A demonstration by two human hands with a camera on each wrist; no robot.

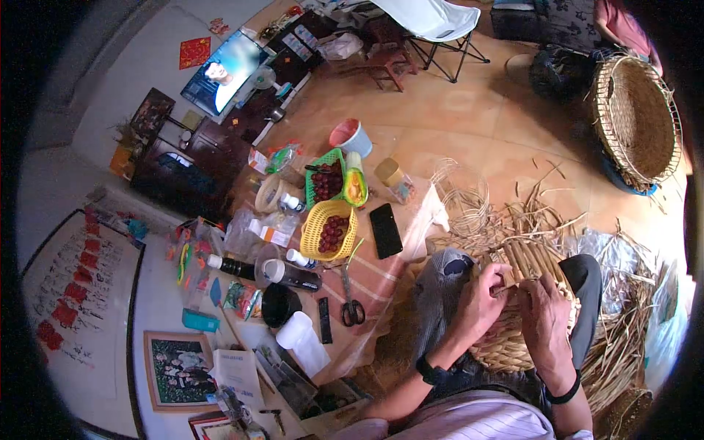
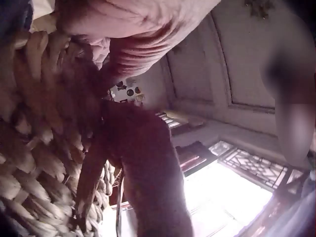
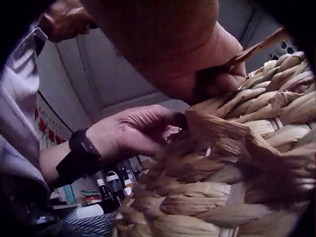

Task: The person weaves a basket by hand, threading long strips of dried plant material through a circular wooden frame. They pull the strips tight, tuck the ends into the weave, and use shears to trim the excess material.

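Note:
A thick-braided straw basket (image 1: 506,343) rests on the person's lap between the knees. At its upper edge the left hand (image 1: 477,304) has curled fingers and pinches a dried straw strip (image 1: 511,287). Close beside it, the right hand (image 1: 544,319) is bent over the same edge, thumb and fingers together on the straw. In the right wrist view a twisted straw end (image 3: 259,47) sticks out from the right hand (image 3: 173,49), and the left hand (image 3: 140,129) is at the near side of the weave. Plaited rows (image 2: 37,163) fill the left side of the left wrist view.
Loose dried straw (image 1: 616,352) lies heaped at the right, with coiled cane (image 1: 462,198) ahead. On the low table at left are scissors (image 1: 351,304), a phone (image 1: 386,230) and a yellow basket (image 1: 312,233) of fruit. A large round basket (image 1: 605,110) stands at the far right.

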